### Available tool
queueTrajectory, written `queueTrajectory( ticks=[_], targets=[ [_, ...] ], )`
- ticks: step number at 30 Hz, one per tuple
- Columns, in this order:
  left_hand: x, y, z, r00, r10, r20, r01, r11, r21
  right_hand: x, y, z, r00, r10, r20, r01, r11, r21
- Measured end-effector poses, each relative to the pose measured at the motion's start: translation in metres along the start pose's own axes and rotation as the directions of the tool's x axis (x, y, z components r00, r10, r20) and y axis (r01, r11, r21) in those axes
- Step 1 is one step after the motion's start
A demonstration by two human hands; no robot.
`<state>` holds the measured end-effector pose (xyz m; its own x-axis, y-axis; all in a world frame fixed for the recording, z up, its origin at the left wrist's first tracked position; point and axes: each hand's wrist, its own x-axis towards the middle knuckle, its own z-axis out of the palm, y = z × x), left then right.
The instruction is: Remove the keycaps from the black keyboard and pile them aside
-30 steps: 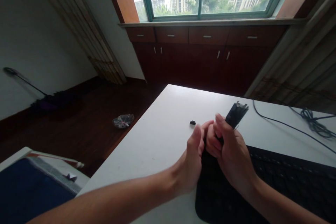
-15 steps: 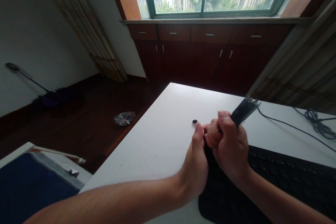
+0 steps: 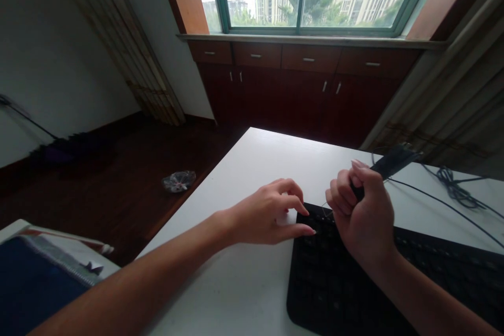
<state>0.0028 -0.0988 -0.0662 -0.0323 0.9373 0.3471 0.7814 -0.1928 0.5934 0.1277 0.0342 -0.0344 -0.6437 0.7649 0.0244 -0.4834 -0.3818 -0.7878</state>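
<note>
A black keyboard (image 3: 315, 283) lies on the white table. My left hand (image 3: 271, 215) is at its far left corner, thumb and fingers apart, fingertips over the keys; whether they touch is unclear. Nothing shows in that hand. My right hand (image 3: 362, 205) is wrapped round a black keycap puller (image 3: 396, 161) held at a tilt above the keyboard. The puller's metal prongs point up and right, out beyond the thumb. Thin wire (image 3: 326, 209) loops out below the fist, close above the keys.
Dark cables (image 3: 457, 186) lie coiled at the table's right. A crumpled clear plastic bag (image 3: 179, 181) rests on the dark floor. Beyond the white table's edge (image 3: 275, 139) stand red-brown cabinets (image 3: 268, 92) under a window. Blue cloth (image 3: 35, 289) covers something at lower left.
My hands have parted: the left moved left and turned palm down, its fingers spread, while the right moved right with the puller. The small black piece on the table is out of sight.
</note>
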Motion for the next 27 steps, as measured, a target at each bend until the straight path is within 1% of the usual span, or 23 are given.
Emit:
queueTrajectory(
  ticks=[3, 5, 6, 8, 10, 11, 14, 16, 18, 22, 24, 27],
  targets=[
    [0.001, -0.003, -0.005, 0.994, 0.111, 0.003, -0.111, 0.994, -0.009, -0.003, 0.002, -0.001, 0.999, -0.007, 0.054, 0.009, 1.0, -0.028],
    [0.001, -0.006, -0.009, 0.993, 0.115, -0.034, -0.116, 0.992, -0.042, -0.004, 0.003, -0.002, 0.997, -0.012, 0.073, 0.015, 0.999, -0.044],
    [0.001, -0.008, -0.012, 0.994, 0.088, -0.06, -0.092, 0.994, -0.06, -0.004, 0.003, -0.002, 0.997, -0.012, 0.075, 0.016, 0.999, -0.048],
    [0.0, -0.016, -0.017, 0.992, -0.002, -0.127, -0.006, 0.998, -0.065, -0.002, 0.003, -0.003, 0.998, -0.008, 0.066, 0.012, 0.999, -0.05],
    [-0.001, -0.026, -0.02, 0.979, -0.082, -0.185, 0.084, 0.996, 0.0, 0.0, 0.003, -0.005, 0.998, 0.014, 0.055, -0.011, 0.999, -0.045],
    [-0.002, -0.031, -0.02, 0.974, -0.102, -0.204, 0.115, 0.992, 0.051, 0.001, 0.003, -0.006, 0.998, 0.031, 0.053, -0.029, 0.999, -0.039],
    [-0.003, -0.043, -0.019, 0.967, -0.099, -0.233, 0.147, 0.968, 0.201, 0.003, 0.005, -0.008, 0.993, 0.092, 0.071, -0.09, 0.996, -0.028],
    [-0.003, -0.046, -0.016, 0.966, -0.086, -0.245, 0.151, 0.954, 0.26, 0.002, 0.005, -0.007, 0.988, 0.12, 0.092, -0.116, 0.992, -0.05],
    [-0.002, -0.045, -0.014, 0.965, -0.079, -0.249, 0.153, 0.943, 0.296, 0.0, 0.003, -0.005, 0.984, 0.142, 0.105, -0.131, 0.985, -0.109],
    [-0.002, -0.044, -0.009, 0.968, -0.11, -0.227, 0.175, 0.942, 0.287, -0.009, -0.002, -0.003, 0.969, 0.224, 0.105, -0.197, 0.956, -0.22],
    [-0.001, -0.046, -0.007, 0.963, -0.14, -0.23, 0.202, 0.94, 0.274, -0.015, -0.004, -0.004, 0.96, 0.255, 0.115, -0.226, 0.949, -0.221],
    [-0.001, -0.048, -0.007, 0.952, -0.17, -0.254, 0.242, 0.928, 0.284, -0.022, -0.001, -0.01, 0.951, 0.27, 0.15, -0.238, 0.95, -0.203]
  ],
)
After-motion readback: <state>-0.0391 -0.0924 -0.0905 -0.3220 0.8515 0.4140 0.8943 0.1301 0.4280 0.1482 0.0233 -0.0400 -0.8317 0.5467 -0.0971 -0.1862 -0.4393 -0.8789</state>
